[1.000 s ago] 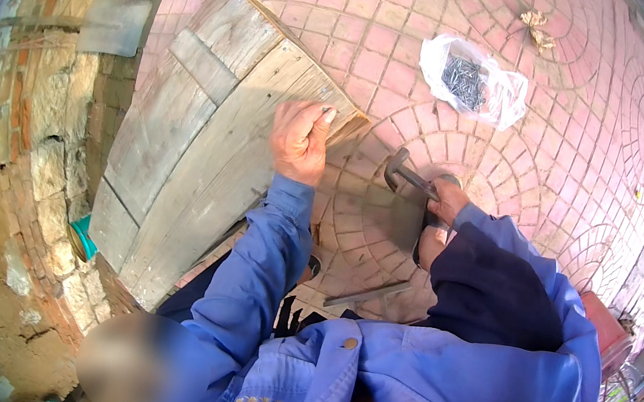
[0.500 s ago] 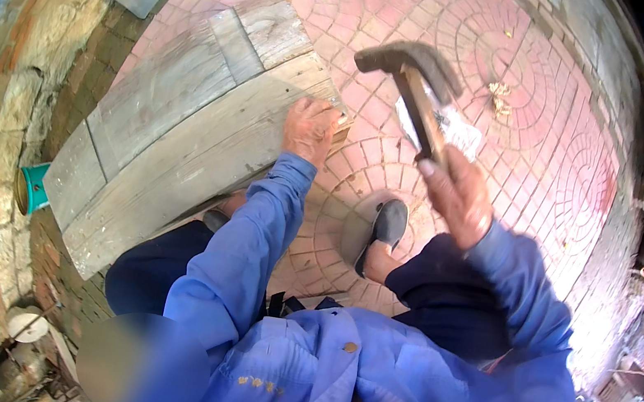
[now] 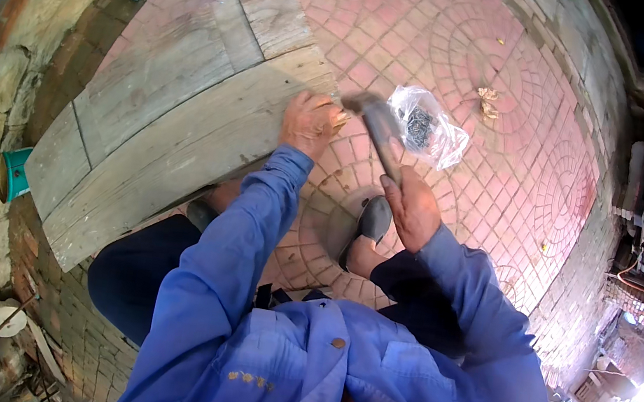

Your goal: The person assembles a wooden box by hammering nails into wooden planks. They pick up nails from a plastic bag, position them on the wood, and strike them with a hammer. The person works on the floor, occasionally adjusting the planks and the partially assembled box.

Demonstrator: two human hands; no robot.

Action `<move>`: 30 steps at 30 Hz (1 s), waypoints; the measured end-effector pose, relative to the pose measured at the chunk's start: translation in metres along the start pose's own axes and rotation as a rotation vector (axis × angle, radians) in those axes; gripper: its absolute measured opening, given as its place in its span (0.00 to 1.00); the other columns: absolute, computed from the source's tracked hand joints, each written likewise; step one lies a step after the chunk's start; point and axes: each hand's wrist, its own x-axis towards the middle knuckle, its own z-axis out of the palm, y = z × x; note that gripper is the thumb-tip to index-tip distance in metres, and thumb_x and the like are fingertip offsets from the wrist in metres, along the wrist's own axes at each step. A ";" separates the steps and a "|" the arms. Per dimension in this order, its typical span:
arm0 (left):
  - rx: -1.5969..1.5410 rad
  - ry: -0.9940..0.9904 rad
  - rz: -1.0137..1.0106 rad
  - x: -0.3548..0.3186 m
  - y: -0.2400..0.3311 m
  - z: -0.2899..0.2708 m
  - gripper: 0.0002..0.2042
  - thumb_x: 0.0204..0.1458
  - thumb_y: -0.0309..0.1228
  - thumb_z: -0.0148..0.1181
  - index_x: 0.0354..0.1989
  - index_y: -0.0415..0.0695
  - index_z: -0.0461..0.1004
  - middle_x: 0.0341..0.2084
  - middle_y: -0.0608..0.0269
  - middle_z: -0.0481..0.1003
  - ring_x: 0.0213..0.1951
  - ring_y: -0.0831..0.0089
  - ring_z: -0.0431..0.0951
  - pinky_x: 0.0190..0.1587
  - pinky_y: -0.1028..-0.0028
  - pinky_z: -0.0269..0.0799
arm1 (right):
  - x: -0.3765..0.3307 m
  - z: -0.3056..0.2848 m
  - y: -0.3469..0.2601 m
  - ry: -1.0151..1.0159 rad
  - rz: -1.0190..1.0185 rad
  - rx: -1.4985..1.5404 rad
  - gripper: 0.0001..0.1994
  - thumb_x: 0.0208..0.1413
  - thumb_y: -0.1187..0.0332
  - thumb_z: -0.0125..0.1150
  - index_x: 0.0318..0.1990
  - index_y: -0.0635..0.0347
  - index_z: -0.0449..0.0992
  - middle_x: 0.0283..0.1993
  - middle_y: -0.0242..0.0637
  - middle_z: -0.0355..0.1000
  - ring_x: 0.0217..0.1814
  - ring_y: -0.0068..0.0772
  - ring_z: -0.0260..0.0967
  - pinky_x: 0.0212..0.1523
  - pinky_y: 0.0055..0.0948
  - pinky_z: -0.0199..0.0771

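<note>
The right hand (image 3: pixel 414 208) grips a hammer (image 3: pixel 378 130), its blurred head just beside the left hand (image 3: pixel 310 123), which pinches something small at the wooden panel's (image 3: pixel 176 121) edge. A slightly off strike could hit those fingers.

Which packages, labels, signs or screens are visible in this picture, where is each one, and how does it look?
Clear plastic bag: lies on the red brick paving just beyond the blurred hammer head; crumpled, transparent, with a dark heap of small things inside.
Teal container: on its side at the left, by the stone wall beside the wooden boards; round, teal with a pale end.
No labels, signs or screens show.
</note>
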 end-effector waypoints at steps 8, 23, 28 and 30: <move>0.378 -0.228 -0.078 0.027 -0.002 -0.054 0.19 0.56 0.34 0.61 0.56 0.46 0.76 0.54 0.53 0.73 0.59 0.52 0.68 0.61 0.55 0.63 | 0.008 -0.024 -0.008 0.036 0.154 0.130 0.17 0.68 0.59 0.54 0.52 0.67 0.70 0.31 0.57 0.71 0.35 0.58 0.71 0.39 0.45 0.70; 0.687 -0.256 -0.198 -0.001 -0.018 -0.026 0.30 0.61 0.46 0.54 0.69 0.44 0.63 0.70 0.40 0.54 0.72 0.44 0.50 0.72 0.44 0.42 | 0.004 -0.009 0.000 0.028 0.118 0.083 0.13 0.65 0.63 0.58 0.39 0.66 0.68 0.26 0.56 0.70 0.29 0.58 0.70 0.31 0.44 0.68; 0.677 -0.286 -0.212 -0.003 -0.019 -0.027 0.30 0.64 0.47 0.49 0.69 0.43 0.61 0.71 0.37 0.51 0.73 0.43 0.47 0.73 0.43 0.38 | 0.006 -0.026 -0.026 0.071 0.088 0.274 0.13 0.70 0.61 0.51 0.43 0.64 0.70 0.25 0.38 0.65 0.26 0.33 0.62 0.29 0.33 0.62; 0.685 -0.287 -0.208 -0.003 -0.021 -0.028 0.30 0.64 0.47 0.49 0.69 0.42 0.62 0.71 0.36 0.51 0.73 0.43 0.47 0.73 0.43 0.38 | 0.001 -0.025 -0.028 0.119 0.032 0.339 0.14 0.71 0.59 0.48 0.45 0.62 0.70 0.25 0.29 0.61 0.25 0.22 0.56 0.27 0.27 0.59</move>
